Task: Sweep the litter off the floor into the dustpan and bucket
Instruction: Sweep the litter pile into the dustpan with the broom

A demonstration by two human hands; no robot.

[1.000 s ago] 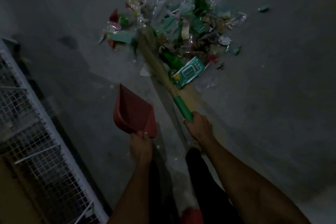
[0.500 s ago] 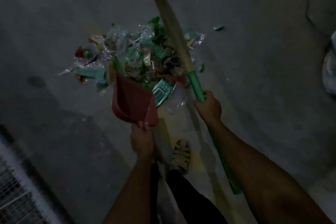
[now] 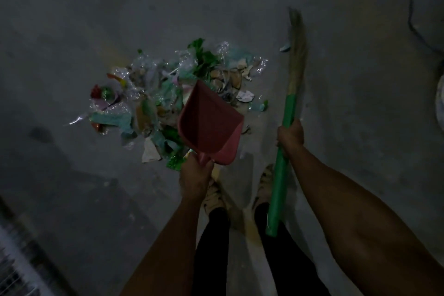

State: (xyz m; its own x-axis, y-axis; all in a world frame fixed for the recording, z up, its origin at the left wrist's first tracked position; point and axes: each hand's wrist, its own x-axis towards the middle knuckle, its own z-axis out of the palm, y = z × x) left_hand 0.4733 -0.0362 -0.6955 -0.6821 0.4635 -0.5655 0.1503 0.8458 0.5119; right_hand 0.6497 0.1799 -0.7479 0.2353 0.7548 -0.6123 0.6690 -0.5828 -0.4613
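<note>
A person's left hand grips the handle of a red plastic dustpan at the centre of the frame, its open mouth tilted toward a heap of green, clear and white plastic and paper litter spread on the grey concrete floor just above and left of that hand. The right hand, right of centre, is wrapped around the green handle of a straw-bristled broom, whose bristles point to the upper right, beside the heap's right edge.
</note>
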